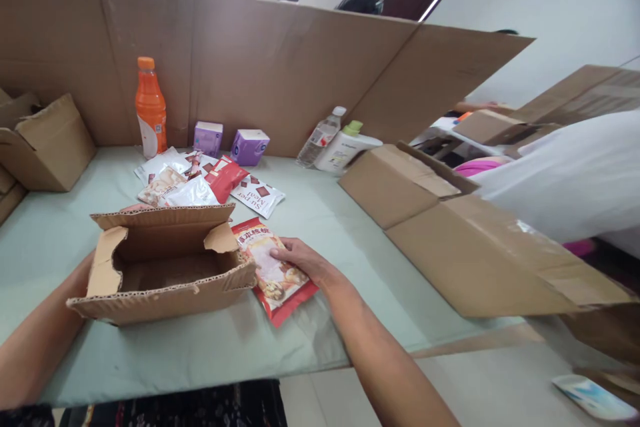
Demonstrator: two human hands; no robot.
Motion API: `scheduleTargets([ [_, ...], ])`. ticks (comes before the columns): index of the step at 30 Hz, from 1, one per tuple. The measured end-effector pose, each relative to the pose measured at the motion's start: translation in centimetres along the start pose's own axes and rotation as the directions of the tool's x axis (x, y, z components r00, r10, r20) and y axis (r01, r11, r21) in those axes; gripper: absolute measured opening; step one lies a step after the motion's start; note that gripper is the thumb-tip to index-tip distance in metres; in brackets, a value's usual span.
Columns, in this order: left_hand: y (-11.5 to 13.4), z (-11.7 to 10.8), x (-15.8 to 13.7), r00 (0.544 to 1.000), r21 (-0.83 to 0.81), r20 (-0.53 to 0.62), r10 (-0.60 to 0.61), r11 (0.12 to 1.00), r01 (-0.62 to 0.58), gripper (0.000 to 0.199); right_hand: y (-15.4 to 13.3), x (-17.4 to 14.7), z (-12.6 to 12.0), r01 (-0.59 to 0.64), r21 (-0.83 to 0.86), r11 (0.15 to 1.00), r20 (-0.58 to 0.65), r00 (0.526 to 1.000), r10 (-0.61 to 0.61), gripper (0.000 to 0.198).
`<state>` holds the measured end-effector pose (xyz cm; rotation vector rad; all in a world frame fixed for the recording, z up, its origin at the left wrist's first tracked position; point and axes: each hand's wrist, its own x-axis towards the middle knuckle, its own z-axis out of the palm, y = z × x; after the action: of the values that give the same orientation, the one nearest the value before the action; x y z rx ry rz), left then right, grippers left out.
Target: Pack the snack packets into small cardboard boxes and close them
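An open cardboard box (165, 303) with raised flaps stands on the table before me, its visible inside bare. My left arm reaches around its left side; only a sliver of my left hand (134, 207) shows behind the far flap, its fingers mostly hidden. To the right of the box, my right hand (300, 259) grips a red and white food packet (270, 267) with walnuts pictured on it, thumb on top. The packet's left edge meets the box's right end. Beyond the box lies a pile of packets, including a red packet (225, 179) and a white packet (257, 196).
Along a cardboard partition (260, 60) stand an orange drink bottle (151, 110), two purple boxes (250, 147), a leaning clear bottle (323, 137) and a white bottle (345, 150). Cardboard boxes (480, 247) occupy the right edge, beside a person in white (565, 173). Another box (55, 143) is at left.
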<state>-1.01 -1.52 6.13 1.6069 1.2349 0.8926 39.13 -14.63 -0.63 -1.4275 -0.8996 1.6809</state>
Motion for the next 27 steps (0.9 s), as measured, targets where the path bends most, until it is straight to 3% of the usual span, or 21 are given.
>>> scheduleTargets([
  [3, 0.8, -1.3, 0.5, 0.998, -0.069, -0.015, -0.066, 0.996, 0.064, 0.038, 0.1, -0.1, 0.1, 0.006, -0.017, 1.0, -0.03, 1.0, -0.006, 0.064],
  [7, 2.9, -3.7, -1.9, 0.978, -0.127, -0.205, -0.042, 0.992, 0.015, 0.032, 0.3, -0.2, 0.0, 0.02, -0.025, 0.999, -0.043, 0.999, -0.021, 0.064],
  [9, 4.5, -4.5, -4.6, 0.951, -0.082, -0.307, 0.026, 0.995, -0.054, 0.024, 0.3, -0.3, -0.1, 0.015, -0.026, 1.0, -0.031, 0.999, -0.016, 0.064],
  [11, 6.2, -4.7, -7.5, 0.932, 0.061, -0.313, 0.183, 0.983, -0.173, 0.014, 0.4, -0.4, -0.2, 0.008, -0.02, 1.0, -0.024, 1.0, -0.009, 0.064],
  [13, 7.7, -4.2, -10.0, 0.909, 0.246, -0.119, 0.4, 0.898, -0.364, 0.01, 0.6, -0.4, -0.2, 0.009, -0.022, 1.0, -0.035, 0.999, -0.01, 0.064],
  [15, 8.9, -3.3, -11.7, 0.811, 0.402, 0.091, 0.578, 0.724, -0.561, 0.01, 0.8, -0.3, -0.2, 0.028, -0.044, 0.999, -0.064, 0.997, -0.031, 0.065],
  [17, 9.8, -2.4, -12.6, 0.704, 0.534, 0.171, 0.69, 0.535, -0.654, 0.01, 1.0, -0.4, 0.0, 0.05, -0.069, 0.996, -0.097, 0.994, -0.056, 0.065],
  [19, 10.3, -1.9, -13.1, 0.637, 0.602, 0.215, 0.74, 0.413, -0.683, 0.01, 1.2, -0.7, 0.1, 0.066, -0.088, 0.994, -0.125, 0.989, -0.076, 0.064],
  [21, 10.6, -2.0, -13.4, 0.623, 0.577, 0.288, 0.727, 0.387, -0.719, 0.01, 1.2, -1.0, 0.3, 0.083, -0.106, 0.991, -0.143, 0.985, -0.097, 0.064],
  [27, 10.1, -3.9, -13.6, 0.662, 0.446, 0.435, 0.611, 0.492, -0.748, 0.021, 0.1, -1.9, 0.5, 0.161, -0.196, 0.967, -0.243, 0.948, -0.208, 0.062],
])
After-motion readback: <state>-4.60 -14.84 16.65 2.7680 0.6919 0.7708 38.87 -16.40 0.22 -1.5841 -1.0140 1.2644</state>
